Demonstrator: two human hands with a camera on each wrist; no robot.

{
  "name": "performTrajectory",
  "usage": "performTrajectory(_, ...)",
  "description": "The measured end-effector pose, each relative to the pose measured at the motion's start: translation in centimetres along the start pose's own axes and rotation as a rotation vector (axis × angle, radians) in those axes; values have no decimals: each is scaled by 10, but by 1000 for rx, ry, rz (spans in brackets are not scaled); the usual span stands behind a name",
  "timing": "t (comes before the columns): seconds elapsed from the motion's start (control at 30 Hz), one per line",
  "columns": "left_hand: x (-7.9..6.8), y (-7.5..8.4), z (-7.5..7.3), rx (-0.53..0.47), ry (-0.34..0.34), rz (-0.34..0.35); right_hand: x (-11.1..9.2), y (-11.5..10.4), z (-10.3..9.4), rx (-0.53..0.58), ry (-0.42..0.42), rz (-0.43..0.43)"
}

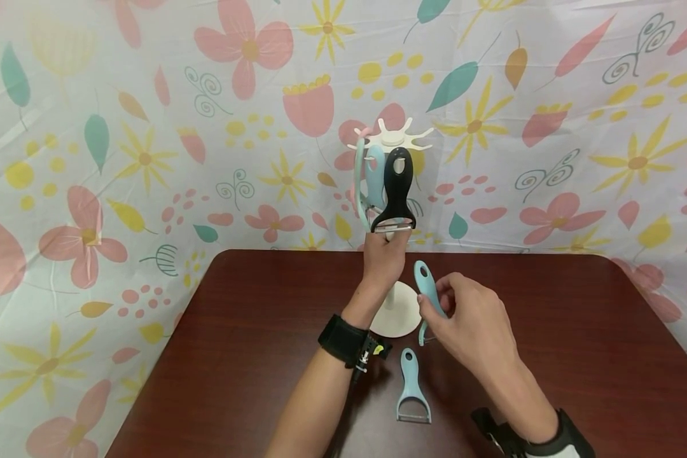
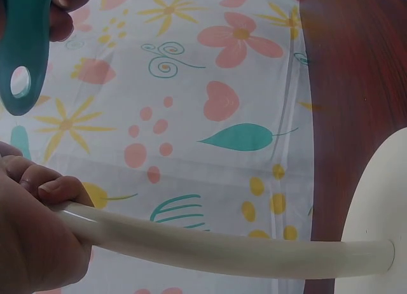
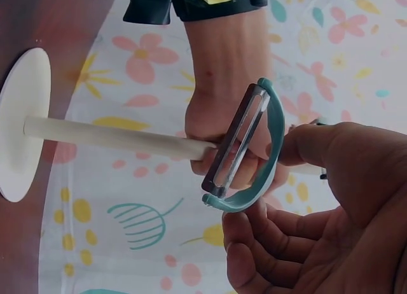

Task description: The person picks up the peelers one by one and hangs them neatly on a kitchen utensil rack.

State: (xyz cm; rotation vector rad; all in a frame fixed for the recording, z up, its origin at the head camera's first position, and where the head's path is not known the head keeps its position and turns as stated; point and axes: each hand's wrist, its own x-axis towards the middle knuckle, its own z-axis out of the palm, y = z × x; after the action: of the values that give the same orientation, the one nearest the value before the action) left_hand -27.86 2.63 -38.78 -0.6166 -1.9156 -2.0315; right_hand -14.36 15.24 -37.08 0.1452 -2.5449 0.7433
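In the head view my left hand (image 1: 385,257) grips the pole (image 2: 191,240) of a white utensil stand, just under the peelers hung at its top. Its hooked rack (image 1: 395,137) carries a black peeler (image 1: 398,187) in front, with a light-blue peeler (image 1: 374,175) and a pale green handle (image 1: 359,181) beside it. My right hand (image 1: 472,321) pinches another light-blue peeler (image 1: 426,283), its hanging hole up and its blade end down, right of the pole. The right wrist view shows that peeler's metal blade (image 3: 238,141) and curved head between thumb and fingers.
One more light-blue peeler (image 1: 411,385) lies on the dark brown table (image 1: 252,356), nearer me than the stand's round white base (image 1: 397,318). A flower-patterned cloth (image 1: 149,127) hangs behind the table.
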Motion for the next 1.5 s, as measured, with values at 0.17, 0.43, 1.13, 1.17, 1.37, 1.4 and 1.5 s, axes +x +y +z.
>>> performTrajectory(0.17,-1,-1,-2,3,-4,1,2,-1,-1,8,25,-12)
performTrajectory(0.43,-1,0,-1,-2,-7,1,5,-2,-3,26,54,-21)
performTrajectory(1.13,-8,37,0,17,17,11,12,-7,-8,117,194,-72)
performTrajectory(1.17,-8,37,-1,19,16,17,12,-8,-8,120,206,-79)
performTrajectory(1.37,-10,38,-2,40,17,23,15,-9,-9,133,246,-111)
performTrajectory(1.4,-10,38,-2,42,18,23,16,-10,-9,134,248,-113)
performTrajectory(1.5,-10,38,-2,48,12,28,16,-11,-10,138,262,-119)
